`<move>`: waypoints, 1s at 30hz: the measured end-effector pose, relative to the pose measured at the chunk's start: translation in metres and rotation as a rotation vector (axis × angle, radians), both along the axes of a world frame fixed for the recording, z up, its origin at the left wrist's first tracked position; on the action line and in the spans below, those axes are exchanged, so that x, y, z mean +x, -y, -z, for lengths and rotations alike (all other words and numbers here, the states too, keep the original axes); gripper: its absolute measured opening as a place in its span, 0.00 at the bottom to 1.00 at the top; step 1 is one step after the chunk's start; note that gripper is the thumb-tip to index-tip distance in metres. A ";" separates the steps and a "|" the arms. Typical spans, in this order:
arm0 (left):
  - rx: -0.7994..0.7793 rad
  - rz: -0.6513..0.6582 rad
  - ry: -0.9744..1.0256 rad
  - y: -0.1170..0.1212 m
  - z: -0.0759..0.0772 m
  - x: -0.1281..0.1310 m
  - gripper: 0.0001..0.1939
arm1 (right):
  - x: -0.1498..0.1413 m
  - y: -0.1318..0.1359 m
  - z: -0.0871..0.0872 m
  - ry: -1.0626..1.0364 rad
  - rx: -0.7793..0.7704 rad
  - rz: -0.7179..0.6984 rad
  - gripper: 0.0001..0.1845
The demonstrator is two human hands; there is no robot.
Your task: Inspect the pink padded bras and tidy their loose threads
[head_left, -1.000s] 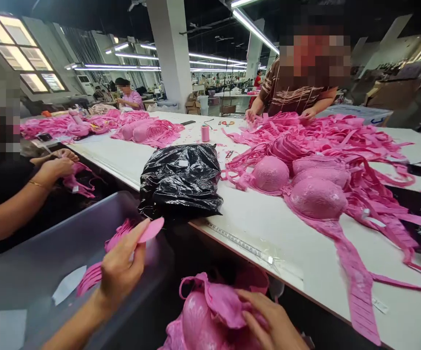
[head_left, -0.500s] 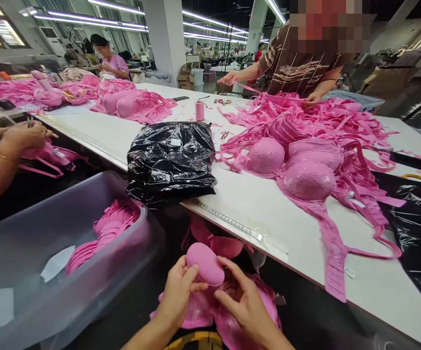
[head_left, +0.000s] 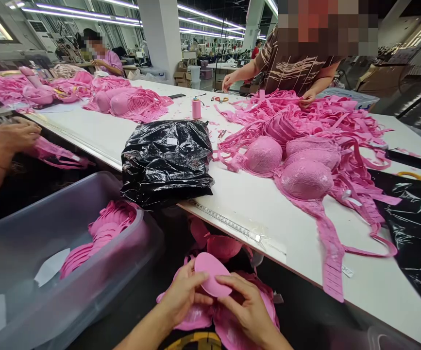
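A flat, rounded pink bra pad (head_left: 212,273) is held up between my two hands in front of the table edge. My left hand (head_left: 184,294) pinches its left side, thumb on the face and fingers behind. On the right lower edge, my right hand (head_left: 244,301) grips it between thumb and fingers. Below both hands lies a pink bra (head_left: 195,315) with shiny cups, partly covered by my wrists. More pink cups (head_left: 223,247) hang just beyond, under the table edge.
A grey plastic bin (head_left: 97,287) at left holds stacked pink pads (head_left: 101,233) and white paper. On the white table (head_left: 254,204) lie a black plastic bag (head_left: 166,160), piled pink bras (head_left: 305,170) and a thread spool (head_left: 196,108). Co-workers' hands (head_left: 9,141) are at left and across the table.
The pad has turned and tilted, and my right fingers have closed onto its face and edge. Across the table, the co-worker's raised hand has let go of a pink strap.
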State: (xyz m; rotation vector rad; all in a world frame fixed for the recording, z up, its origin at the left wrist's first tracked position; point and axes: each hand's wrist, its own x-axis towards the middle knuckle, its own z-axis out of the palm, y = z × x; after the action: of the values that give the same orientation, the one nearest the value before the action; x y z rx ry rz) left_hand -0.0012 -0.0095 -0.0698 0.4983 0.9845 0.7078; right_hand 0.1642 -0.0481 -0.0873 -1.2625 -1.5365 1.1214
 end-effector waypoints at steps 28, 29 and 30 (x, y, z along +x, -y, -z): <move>0.503 0.208 -0.597 0.006 -0.026 0.007 0.11 | -0.014 0.010 0.004 0.091 0.112 0.221 0.14; 0.480 0.192 -0.552 0.007 -0.025 0.007 0.10 | -0.014 0.011 0.006 0.064 0.090 0.218 0.13; 0.444 0.170 -0.500 0.008 -0.024 0.008 0.10 | -0.014 0.012 0.006 0.043 0.078 0.218 0.11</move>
State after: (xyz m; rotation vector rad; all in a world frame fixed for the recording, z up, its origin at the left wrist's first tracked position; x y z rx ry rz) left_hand 0.0069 -0.0177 -0.0459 1.1761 1.2328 0.6611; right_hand 0.1506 -0.0600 -0.0934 -1.3711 -1.4209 0.8923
